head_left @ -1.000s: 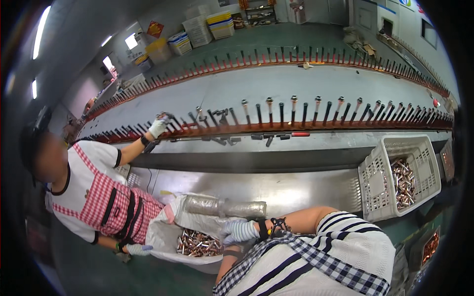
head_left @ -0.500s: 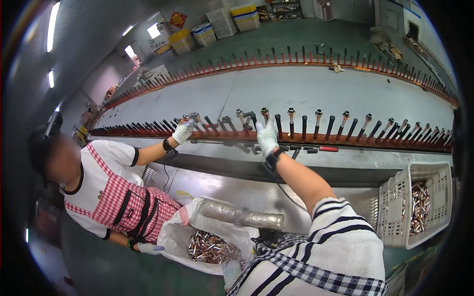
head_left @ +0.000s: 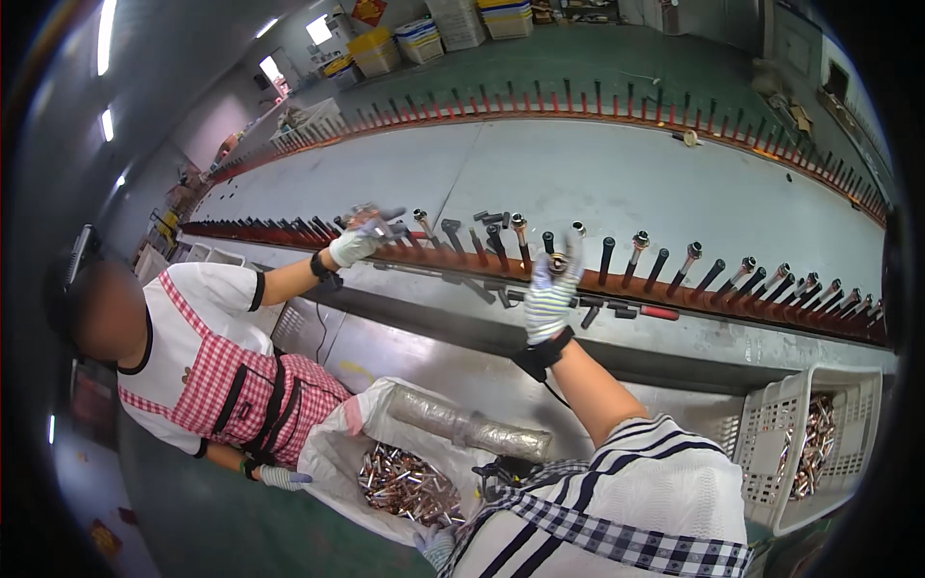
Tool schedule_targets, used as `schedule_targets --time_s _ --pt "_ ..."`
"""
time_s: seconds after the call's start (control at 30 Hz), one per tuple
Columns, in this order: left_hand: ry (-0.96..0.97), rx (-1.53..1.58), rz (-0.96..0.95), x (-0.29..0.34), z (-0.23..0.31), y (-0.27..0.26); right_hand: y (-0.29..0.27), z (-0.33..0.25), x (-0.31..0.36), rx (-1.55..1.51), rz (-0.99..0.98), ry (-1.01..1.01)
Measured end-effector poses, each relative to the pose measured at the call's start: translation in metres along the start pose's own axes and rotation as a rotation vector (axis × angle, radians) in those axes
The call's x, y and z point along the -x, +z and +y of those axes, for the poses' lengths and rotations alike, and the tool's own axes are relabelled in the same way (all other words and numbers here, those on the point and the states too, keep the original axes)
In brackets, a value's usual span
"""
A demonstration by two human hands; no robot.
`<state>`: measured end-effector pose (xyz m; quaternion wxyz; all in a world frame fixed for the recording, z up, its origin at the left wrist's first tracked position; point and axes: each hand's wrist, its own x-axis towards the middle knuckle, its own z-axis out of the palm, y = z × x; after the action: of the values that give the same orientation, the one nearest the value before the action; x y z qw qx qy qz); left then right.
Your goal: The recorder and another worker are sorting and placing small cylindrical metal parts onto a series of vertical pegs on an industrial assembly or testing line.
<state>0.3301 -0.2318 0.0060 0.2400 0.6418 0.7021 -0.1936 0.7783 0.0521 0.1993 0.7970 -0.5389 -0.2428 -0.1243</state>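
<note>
At your far left a co-worker (head_left: 236, 385) stands close by, one gloved hand (head_left: 355, 244) up at the row of pegs and blurred; leave it room. Next comes the white bag (head_left: 330, 467), with a heap of small metal parts (head_left: 409, 485) inside. Your left hand (head_left: 438, 545) is at the bag's near edge, mostly hidden by your body, so I cannot tell whether it grips; if it does, a steady hold should keep the mouth from sagging. Your right hand (head_left: 552, 299) is up at the row, thumb and fingers parted around a shiny copper-coloured piece (head_left: 558, 262); blur hides whether they pinch it. A light hold just under its ring-shaped top, moving in line with the peg, should keep it from tilting. Watch the black cord (head_left: 556, 394) at your wrist. Just right of your hand stands a dark peg (head_left: 606, 260), then a ringed piece (head_left: 637, 252), so keep your knuckles clear of both. Loose black tubes (head_left: 590, 317) lie below. Farther right stands the slatted basket (head_left: 771, 448), more metal parts in it.
</note>
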Motion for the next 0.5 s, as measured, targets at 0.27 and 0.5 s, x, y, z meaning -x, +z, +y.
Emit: schedule_targets --time_s 0.27,0.5 --pt "0.066 -0.076 0.02 0.025 -0.006 -0.021 0.053 0.018 -0.037 -0.463 -0.35 0.33" --pt "0.142 0.091 0.167 0.006 -0.049 0.016 0.003 -0.05 -0.042 -0.775 -0.235 0.386"
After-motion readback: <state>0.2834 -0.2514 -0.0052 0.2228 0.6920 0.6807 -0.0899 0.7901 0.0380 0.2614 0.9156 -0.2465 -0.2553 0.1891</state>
